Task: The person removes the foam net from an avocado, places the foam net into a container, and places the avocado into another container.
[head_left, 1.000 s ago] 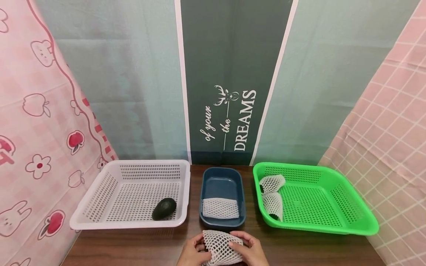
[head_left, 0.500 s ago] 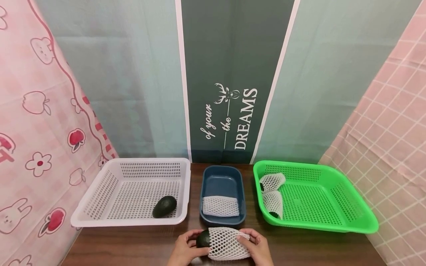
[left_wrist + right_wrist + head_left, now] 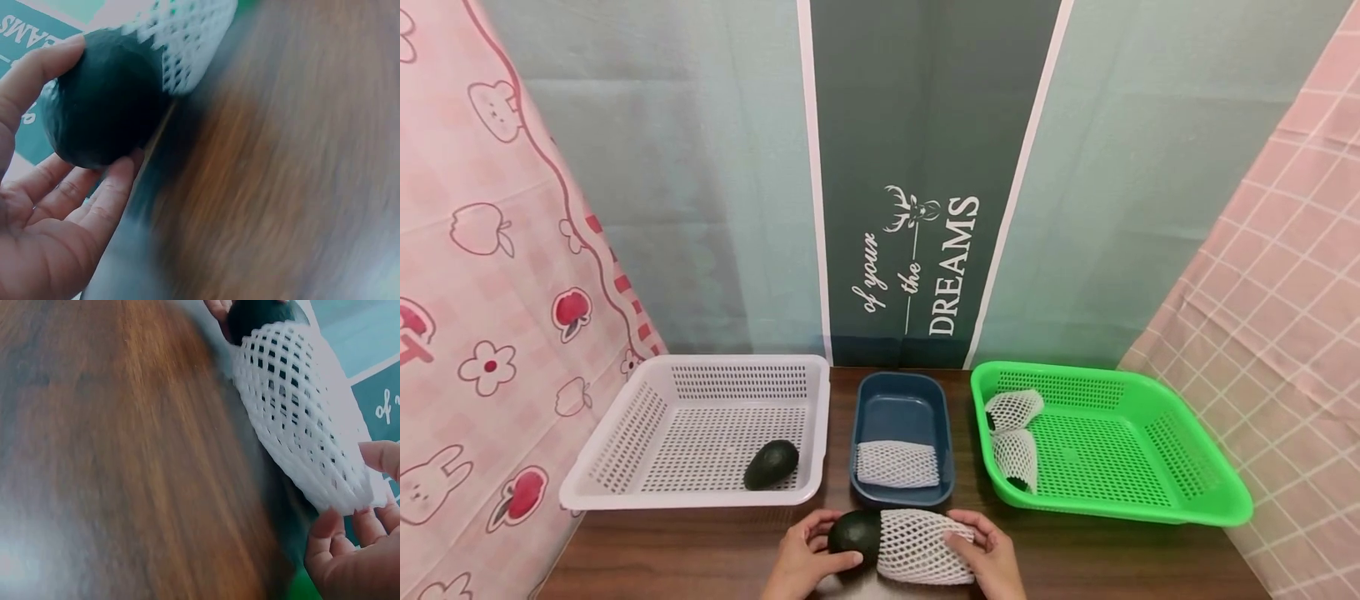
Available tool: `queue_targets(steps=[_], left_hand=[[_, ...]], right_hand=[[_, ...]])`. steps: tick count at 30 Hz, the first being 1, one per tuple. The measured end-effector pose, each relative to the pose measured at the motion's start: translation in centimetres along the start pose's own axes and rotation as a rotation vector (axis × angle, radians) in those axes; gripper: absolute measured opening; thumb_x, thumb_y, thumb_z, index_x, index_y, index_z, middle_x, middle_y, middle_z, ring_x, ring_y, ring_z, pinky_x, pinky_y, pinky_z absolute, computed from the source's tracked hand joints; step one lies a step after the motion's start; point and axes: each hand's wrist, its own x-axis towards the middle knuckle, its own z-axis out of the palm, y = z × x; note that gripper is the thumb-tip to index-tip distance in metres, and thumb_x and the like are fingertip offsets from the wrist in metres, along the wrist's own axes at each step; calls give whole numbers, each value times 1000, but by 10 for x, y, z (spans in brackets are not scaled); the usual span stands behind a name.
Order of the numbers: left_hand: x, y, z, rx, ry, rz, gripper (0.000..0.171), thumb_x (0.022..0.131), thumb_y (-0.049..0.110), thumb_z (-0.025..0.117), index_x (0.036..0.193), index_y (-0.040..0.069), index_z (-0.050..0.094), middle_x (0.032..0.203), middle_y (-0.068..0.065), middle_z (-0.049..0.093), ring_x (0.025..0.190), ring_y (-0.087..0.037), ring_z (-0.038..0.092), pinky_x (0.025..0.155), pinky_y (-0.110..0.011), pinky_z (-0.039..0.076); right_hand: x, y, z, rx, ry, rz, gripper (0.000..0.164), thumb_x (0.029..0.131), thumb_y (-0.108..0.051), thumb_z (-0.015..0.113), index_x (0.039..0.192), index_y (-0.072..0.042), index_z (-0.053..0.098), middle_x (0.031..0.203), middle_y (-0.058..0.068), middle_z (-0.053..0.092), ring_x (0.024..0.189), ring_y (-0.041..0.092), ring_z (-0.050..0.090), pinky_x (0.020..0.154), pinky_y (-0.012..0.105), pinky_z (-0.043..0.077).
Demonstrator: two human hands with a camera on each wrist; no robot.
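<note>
In the head view, my left hand (image 3: 808,554) grips the bare end of a dark green avocado (image 3: 855,540) between thumb and fingers. The avocado's other end sits inside a white foam net sleeve (image 3: 921,546). My right hand (image 3: 988,554) pinches the far end of that sleeve. From the left wrist view, the avocado (image 3: 106,97) shows its rounded end, with fingertips on opposite sides. The right wrist view shows the sleeve (image 3: 294,406) stretched over the avocado and narrowing toward my right fingers (image 3: 369,528).
A white basket (image 3: 692,502) at left holds one avocado (image 3: 772,465). Behind my hands, a blue tray (image 3: 898,417) contains a flat foam net sleeve (image 3: 898,464). The green basket (image 3: 1097,467) at right holds two net-wrapped dark fruits (image 3: 1015,458).
The avocado, earlier hidden by the sleeve, now shows its left end well out of it. My left hand has moved left with the avocado; the right hand and sleeve have shifted slightly right.
</note>
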Motion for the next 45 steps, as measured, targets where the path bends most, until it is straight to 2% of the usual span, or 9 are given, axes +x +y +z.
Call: queue_targets(steps=[9,15,21,24,32,34,37,41,45], left_hand=[[-14,6,-20,-3,72,-19,61,65,14,80,116,-3,50,102,-11,57,84,-21,60,71,-25,47],[-21,6,-29,-30,27,-35,59,64,13,80,114,-1,50,101,-12,53,81,-24,60,68,-27,47],[-26,18,-35,-17,-34,-3,56,66,12,78,113,0,49,106,-15,49,84,-24,59,72,-26,46],[-29,27,-36,-10,-39,24,56,66,11,78,113,0,49,110,-15,49,87,-24,59,73,-26,46],[-32,51,-40,-31,26,164,58,62,0,78,112,-2,48,112,-21,47,92,-24,58,70,-33,49],[-32,57,-41,-30,49,184,58,62,-1,78,112,-1,48,110,-21,48,92,-23,58,70,-33,49],[-32,64,-43,-37,79,220,58,60,-3,78,111,1,50,110,-20,47,91,-25,59,69,-34,50],[-30,72,-47,-40,111,298,57,60,-5,78,109,0,50,110,-20,45,89,-28,60,67,-36,50],[-25,76,-53,-26,182,348,57,61,-5,78,112,0,51,114,-17,46,89,-26,60,67,-35,50]], right_hand=[[-10,-1,-10,103,164,50,52,72,-20,74,113,2,52,84,13,65,71,23,61,58,36,50],[-14,-5,-14,226,156,86,58,72,-10,73,117,-1,38,82,15,64,70,26,61,57,39,50],[-13,-12,-11,290,122,-5,52,73,-12,72,109,-4,36,80,14,63,67,23,59,54,38,49],[-4,-1,-15,320,95,-68,46,75,-16,71,107,-4,40,83,16,64,69,25,61,56,39,50],[37,37,-22,287,253,-265,38,73,-12,73,104,5,62,97,22,61,79,24,59,65,30,49],[43,37,-22,277,241,-291,39,73,-13,73,106,5,61,100,23,60,80,23,58,66,29,48],[47,30,-21,277,151,-346,39,77,-10,70,111,5,59,98,22,60,77,20,57,65,27,48],[42,4,-12,313,31,-432,39,78,-2,65,115,7,54,101,23,59,81,20,57,65,26,49],[46,-7,-4,326,-3,-443,44,77,0,65,119,5,51,110,22,55,91,23,57,69,29,50]])
